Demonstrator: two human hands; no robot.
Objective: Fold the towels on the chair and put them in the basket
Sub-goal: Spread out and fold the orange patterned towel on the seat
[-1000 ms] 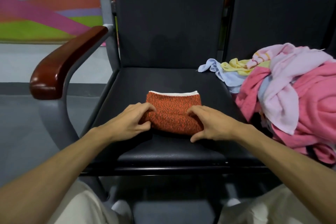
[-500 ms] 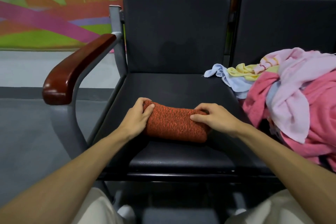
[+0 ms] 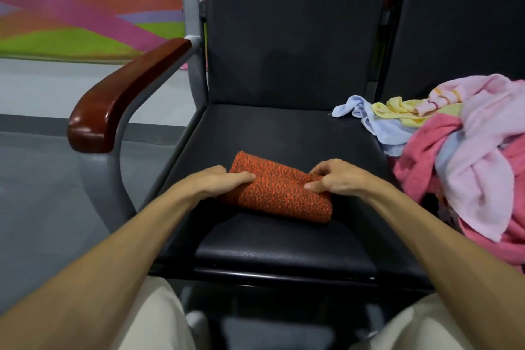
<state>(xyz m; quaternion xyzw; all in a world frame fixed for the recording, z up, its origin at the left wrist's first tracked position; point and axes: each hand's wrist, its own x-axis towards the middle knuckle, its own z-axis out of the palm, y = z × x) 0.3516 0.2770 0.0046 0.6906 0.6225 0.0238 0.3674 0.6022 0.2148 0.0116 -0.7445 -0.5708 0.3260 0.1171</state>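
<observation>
A folded orange speckled towel [image 3: 277,192] lies on the black chair seat [image 3: 284,247], its long side slanting from upper left to lower right. My left hand [image 3: 218,183] grips its left end, fingers laid over the top. My right hand [image 3: 338,177] pinches the right end between thumb and fingers. A heap of unfolded towels [image 3: 471,156], pink, pale pink, yellow and light blue, sits on the neighbouring seat to the right. No basket is in view.
A dark red wooden armrest [image 3: 127,94] on a grey metal frame borders the seat on the left. Black backrests [image 3: 292,37] stand behind. Grey floor and a colourful wall panel [image 3: 85,8] lie to the left. My pale trousers show at the bottom.
The towel went from a flat rectangle with a white far edge to a compact fold. Both hands shifted to its ends, and the towel now lies slanted.
</observation>
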